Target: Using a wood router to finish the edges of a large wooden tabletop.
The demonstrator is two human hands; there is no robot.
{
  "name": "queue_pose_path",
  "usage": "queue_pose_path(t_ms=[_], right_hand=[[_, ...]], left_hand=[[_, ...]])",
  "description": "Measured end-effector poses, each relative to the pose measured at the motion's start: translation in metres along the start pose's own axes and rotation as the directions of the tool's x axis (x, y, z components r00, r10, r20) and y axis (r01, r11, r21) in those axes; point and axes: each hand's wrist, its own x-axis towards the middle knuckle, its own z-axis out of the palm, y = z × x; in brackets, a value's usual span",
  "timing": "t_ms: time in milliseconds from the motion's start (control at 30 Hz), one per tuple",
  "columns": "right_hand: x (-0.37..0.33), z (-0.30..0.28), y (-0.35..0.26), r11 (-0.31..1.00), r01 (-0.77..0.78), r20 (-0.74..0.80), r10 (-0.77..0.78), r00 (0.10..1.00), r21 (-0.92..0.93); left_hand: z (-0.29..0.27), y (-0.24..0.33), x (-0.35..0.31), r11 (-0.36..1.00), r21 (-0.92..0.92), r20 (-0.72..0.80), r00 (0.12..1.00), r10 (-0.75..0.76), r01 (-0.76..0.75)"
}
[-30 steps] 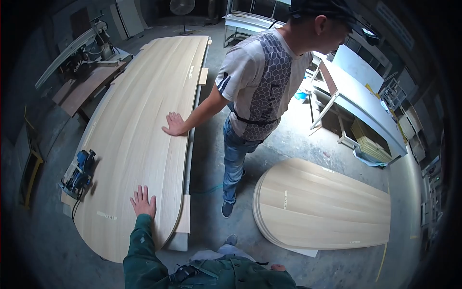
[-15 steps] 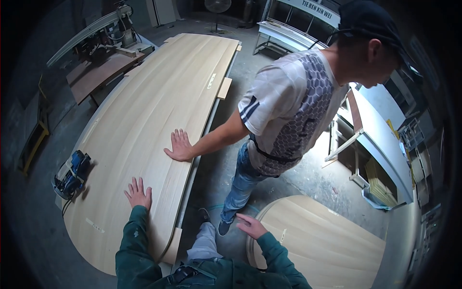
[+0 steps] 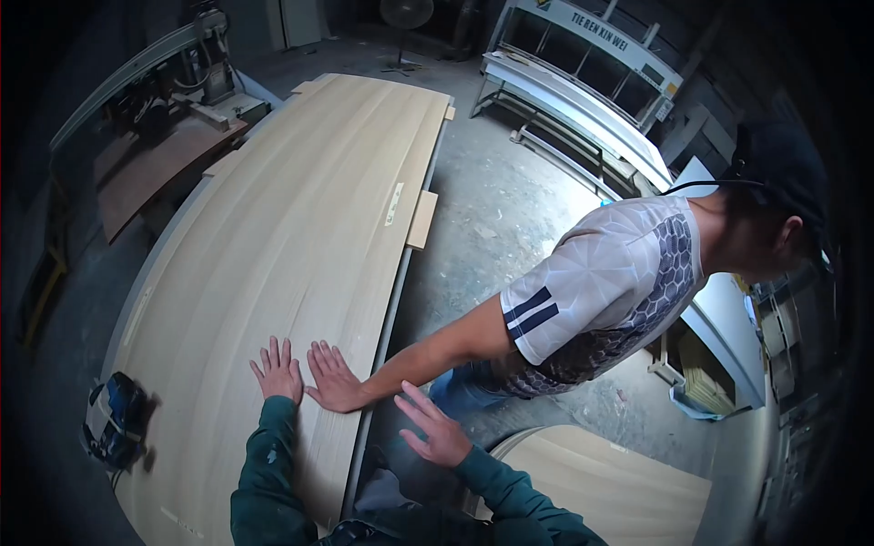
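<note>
Head view shows the left hand (image 3: 277, 371) flat and open on the panel (image 3: 273, 246), the right hand (image 3: 439, 433) open, empty beside it, nothing lifted yet.

Both forearms are covered by long dark green sleeves with ribbed cuffs ending at the wrists. The left sleeve (image 3: 266, 460) carries small pale specks. The left hand (image 3: 278, 371) and right hand (image 3: 437, 432) are bare, without gloves.

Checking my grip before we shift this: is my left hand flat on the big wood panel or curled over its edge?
Flat. The left hand lies palm down on the wood panel, fingers spread, inside the edge.
</note>
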Motion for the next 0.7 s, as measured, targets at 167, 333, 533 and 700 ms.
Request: queue_pose_path(t_ms=[167, 333, 533, 700], right_hand=[[0.02, -0.013, 0.034, 0.98, -0.199, -0.029, 0.199, 0.98, -0.014], [0.028, -0.036, 0.088, 0.985, -0.172, -0.062, 0.171, 0.983, -0.008], [-0.002, -0.021, 0.174, 0.966, -0.257, 0.124, 0.257, 0.958, -0.021], [0.0, -0.023, 0.257, 0.938, -0.34, 0.543, 0.321, 0.776, -0.069]], left_hand=[[-0.002, 0.016, 0.049, 1.0, 0.026, 0.019, 1.0, -0.005, 0.005], [-0.002, 0.036, 0.093, 0.999, 0.013, -0.037, 0.998, -0.047, 0.048], [0.006, 0.046, 0.132, 0.993, 0.064, -0.003, 0.995, -0.098, 0.098], [0.006, 0.051, 0.145, 0.99, 0.071, -0.017, 0.993, -0.117, 0.118]])
